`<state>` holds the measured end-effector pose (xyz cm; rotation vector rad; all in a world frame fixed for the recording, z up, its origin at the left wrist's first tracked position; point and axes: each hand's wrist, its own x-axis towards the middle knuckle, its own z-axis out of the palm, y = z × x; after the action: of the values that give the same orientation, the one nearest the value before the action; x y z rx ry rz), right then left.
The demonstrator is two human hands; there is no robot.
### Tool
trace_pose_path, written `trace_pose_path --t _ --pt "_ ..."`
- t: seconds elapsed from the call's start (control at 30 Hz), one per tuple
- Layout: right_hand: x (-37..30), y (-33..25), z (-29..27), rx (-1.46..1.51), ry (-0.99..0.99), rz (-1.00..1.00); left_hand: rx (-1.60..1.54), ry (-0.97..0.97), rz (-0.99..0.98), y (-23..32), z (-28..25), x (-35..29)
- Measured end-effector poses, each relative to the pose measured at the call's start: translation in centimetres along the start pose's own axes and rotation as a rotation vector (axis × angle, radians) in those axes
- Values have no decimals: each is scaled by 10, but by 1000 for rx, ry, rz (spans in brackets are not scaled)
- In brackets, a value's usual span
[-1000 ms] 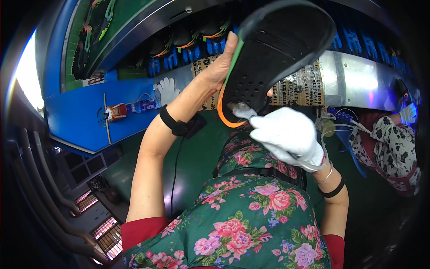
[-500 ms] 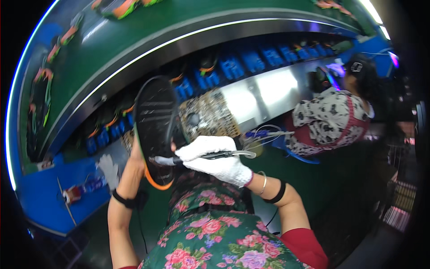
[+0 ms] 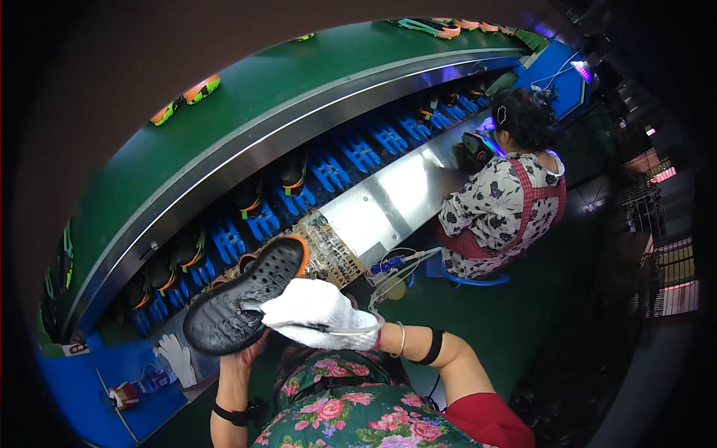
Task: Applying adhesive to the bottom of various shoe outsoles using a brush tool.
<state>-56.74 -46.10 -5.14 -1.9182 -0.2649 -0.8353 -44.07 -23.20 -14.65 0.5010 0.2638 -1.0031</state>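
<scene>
A black shoe piece [image 3: 224, 306] is held up over the lap, tilted, its broad rounded end toward the lower left and its narrower end toward the upper right. That narrower end is edged by an orange rim [image 3: 305, 255] and pierced by rows of small round holes. Toward the broad end the black surface is glossy, and uneven, wrinkled highlights are caught there. It is gripped from below by the bare left hand [image 3: 248, 352]; most of its fingers are hidden, so their spread cannot be told. In the white-gloved right hand [image 3: 317, 310], a pale-tipped tool [image 3: 251, 306] is held by closed fingers, its tip set against the glossy part. Below, a flowered apron [image 3: 336, 411] is seen. Just beyond the piece, the metal bench [image 3: 407, 187] is partly covered by taped cardboard [image 3: 336, 257]. Along it blue holders [image 3: 362, 154] are lined up, some loaded with black-and-orange shoe parts. Farther off, a co-worker [image 3: 500, 198] is seated, and a green belt [image 3: 246, 101] is seen, sparsely dotted with coloured parts.
</scene>
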Motion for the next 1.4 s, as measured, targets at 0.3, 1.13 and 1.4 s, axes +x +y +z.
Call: trace_pose_path --t 0.3,1.13,1.4 --pt "15 -26 5 -183 133 -3 101 -314 50 -8 -10 -4" --pt "48 -26 57 -301 -11 -61 290 -80 -89 -9 30 -19" --pt "46 -13 71 -181 153 -10 306 -94 63 12 28 -17"
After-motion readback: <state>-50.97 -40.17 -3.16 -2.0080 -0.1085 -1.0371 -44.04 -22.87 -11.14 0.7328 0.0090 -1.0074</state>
